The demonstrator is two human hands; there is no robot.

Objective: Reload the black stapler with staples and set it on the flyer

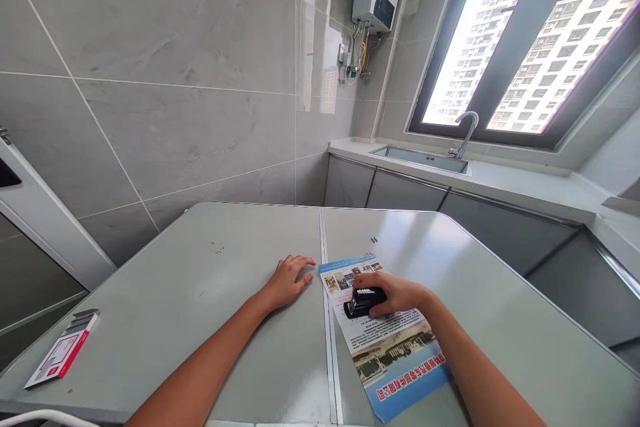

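A black stapler (361, 301) is in my right hand (395, 293), with the fingers and thumb wrapped round its rear part. Beneath it a printed leaflet (400, 360), blue and white with photos and red lettering, lies flat on the table, right of the seam. Whether the stapler touches the paper I cannot tell. My left hand (289, 281) rests on the tabletop, its fingers apart and holding nothing, just left of the leaflet's upper corner.
The pale table (240, 347) has a seam down its middle. A red and white box (64, 350) lies at its left edge. Small staples (217, 248) are scattered at the back left, and a short staple strip (374, 239) lies behind the leaflet. A sink (423, 159) stands beyond.
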